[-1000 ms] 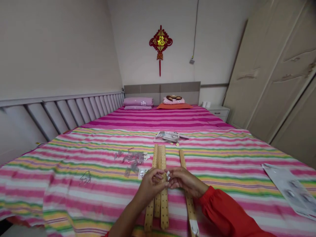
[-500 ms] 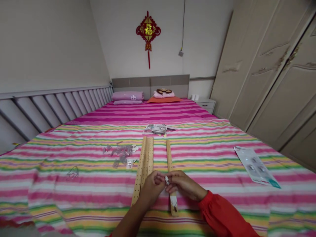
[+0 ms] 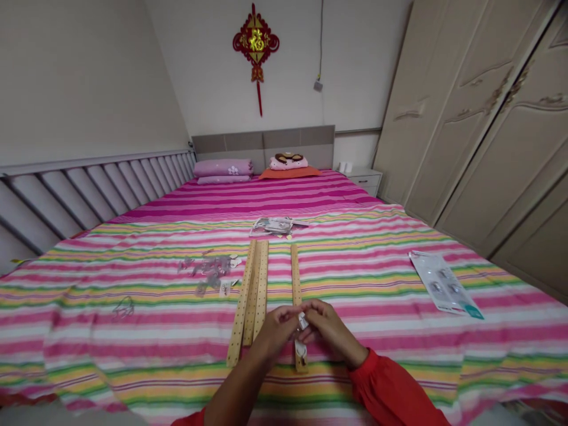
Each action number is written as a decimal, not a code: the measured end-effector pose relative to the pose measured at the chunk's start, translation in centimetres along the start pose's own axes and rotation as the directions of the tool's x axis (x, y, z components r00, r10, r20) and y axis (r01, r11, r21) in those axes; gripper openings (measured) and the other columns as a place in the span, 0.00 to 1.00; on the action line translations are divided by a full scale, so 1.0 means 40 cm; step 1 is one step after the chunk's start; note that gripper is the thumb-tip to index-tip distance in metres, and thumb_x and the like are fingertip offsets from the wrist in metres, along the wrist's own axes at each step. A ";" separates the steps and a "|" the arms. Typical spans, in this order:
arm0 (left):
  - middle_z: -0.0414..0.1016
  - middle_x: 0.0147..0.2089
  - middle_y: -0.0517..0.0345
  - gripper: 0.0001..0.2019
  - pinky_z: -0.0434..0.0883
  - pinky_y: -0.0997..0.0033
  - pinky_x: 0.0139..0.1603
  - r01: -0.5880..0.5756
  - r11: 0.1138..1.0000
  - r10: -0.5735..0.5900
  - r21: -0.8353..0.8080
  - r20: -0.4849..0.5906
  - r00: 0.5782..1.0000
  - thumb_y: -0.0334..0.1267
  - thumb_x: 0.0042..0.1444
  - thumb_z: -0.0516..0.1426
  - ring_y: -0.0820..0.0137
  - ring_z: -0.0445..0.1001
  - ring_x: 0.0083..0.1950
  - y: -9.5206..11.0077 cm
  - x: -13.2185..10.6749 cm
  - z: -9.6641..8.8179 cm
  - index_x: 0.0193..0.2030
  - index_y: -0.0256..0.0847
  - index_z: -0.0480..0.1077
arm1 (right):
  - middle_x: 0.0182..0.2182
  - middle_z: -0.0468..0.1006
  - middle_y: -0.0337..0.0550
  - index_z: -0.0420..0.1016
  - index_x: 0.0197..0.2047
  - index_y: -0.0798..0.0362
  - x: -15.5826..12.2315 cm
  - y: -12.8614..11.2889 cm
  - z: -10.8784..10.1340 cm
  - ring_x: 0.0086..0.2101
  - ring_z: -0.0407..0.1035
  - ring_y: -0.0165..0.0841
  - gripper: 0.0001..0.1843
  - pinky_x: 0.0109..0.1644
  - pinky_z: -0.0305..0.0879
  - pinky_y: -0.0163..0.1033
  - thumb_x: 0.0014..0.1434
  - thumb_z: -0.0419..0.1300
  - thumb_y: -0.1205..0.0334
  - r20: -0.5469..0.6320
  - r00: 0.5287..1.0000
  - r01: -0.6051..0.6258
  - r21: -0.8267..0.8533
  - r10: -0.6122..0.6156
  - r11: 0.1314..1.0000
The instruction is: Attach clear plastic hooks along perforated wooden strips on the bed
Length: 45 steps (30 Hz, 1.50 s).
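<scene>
My left hand and my right hand meet over the near half of a single perforated wooden strip. Between their fingertips they pinch a small shiny, whitish packet; its contents are too small to make out. Just below the fingers, a white piece with a ring-like shape lies on the strip's near end. To the left, several more perforated wooden strips lie side by side, close to my left forearm.
Small clear packets are scattered left of the strips. A thin wire-like loop lies farther left. Beyond the strips is a pile of packaging. At right lies a blister pack. All rest on a striped bedspread.
The view has shifted, so the surroundings sit farther left and higher. The packet between my fingers has turned and shows a whiter face. My hands stay together over the strip.
</scene>
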<state>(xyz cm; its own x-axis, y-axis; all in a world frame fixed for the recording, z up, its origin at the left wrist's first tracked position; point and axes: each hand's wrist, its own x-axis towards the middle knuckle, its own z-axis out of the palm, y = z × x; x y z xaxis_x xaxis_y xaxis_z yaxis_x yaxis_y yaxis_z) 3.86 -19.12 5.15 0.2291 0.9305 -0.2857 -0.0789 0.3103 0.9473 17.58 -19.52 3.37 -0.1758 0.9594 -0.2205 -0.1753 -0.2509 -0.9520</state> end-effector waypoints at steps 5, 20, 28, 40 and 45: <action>0.72 0.22 0.63 0.12 0.67 0.75 0.32 0.171 0.966 -0.169 -0.193 0.029 0.985 0.32 0.35 0.66 0.77 0.69 0.25 -0.003 0.009 -0.006 0.30 0.36 0.73 | 0.18 0.77 0.34 0.68 0.32 0.53 0.003 -0.001 -0.013 0.20 0.74 0.33 0.14 0.27 0.70 0.37 0.42 0.65 0.57 -0.002 1.000 0.014 0.035 -0.014 0.999; 0.75 0.29 0.58 0.05 0.72 0.79 0.39 0.159 0.756 -0.208 -0.635 -0.004 0.978 0.26 0.46 0.63 0.78 0.74 0.31 -0.038 0.033 0.001 0.29 0.36 0.71 | 0.23 0.77 0.37 0.75 0.32 0.54 0.016 0.043 -0.004 0.24 0.69 0.28 0.18 0.32 0.65 0.35 0.38 0.73 0.56 -0.137 0.975 0.209 0.270 -0.178 0.940; 0.76 0.29 0.57 0.05 0.72 0.80 0.37 0.257 0.725 -0.238 -0.639 0.118 0.964 0.25 0.46 0.63 0.77 0.74 0.31 -0.020 0.006 0.006 0.26 0.36 0.71 | 0.22 0.77 0.38 0.76 0.33 0.55 0.013 0.038 -0.005 0.23 0.68 0.28 0.17 0.29 0.63 0.34 0.42 0.71 0.54 -0.133 0.977 0.197 0.279 -0.165 0.940; 0.73 0.27 0.60 0.08 0.66 0.77 0.32 0.088 0.974 -0.117 -0.209 -0.134 0.984 0.37 0.44 0.62 0.75 0.71 0.31 -0.021 -0.007 -0.009 0.27 0.37 0.68 | 0.17 0.74 0.36 0.77 0.27 0.55 0.022 0.020 -0.017 0.19 0.64 0.26 0.17 0.25 0.59 0.33 0.42 0.70 0.49 -0.134 0.960 0.261 0.099 -0.247 0.960; 0.71 0.24 0.62 0.14 0.64 0.76 0.31 -0.050 0.996 0.058 0.068 -0.118 0.991 0.46 0.41 0.62 0.75 0.68 0.28 -0.025 0.020 -0.027 0.28 0.37 0.70 | 0.14 0.72 0.34 0.76 0.25 0.56 0.033 0.021 -0.030 0.16 0.62 0.25 0.20 0.22 0.58 0.32 0.40 0.69 0.46 -0.039 0.974 0.223 -0.004 -0.223 0.975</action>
<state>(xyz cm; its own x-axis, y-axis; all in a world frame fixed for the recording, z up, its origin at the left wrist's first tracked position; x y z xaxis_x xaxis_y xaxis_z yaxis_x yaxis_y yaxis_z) 3.07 -18.46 3.79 0.1076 0.9634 -0.2454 -0.0243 0.2493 0.9681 18.37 -18.31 2.03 -0.0947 0.9954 -0.0106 -0.2064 -0.0301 -0.9780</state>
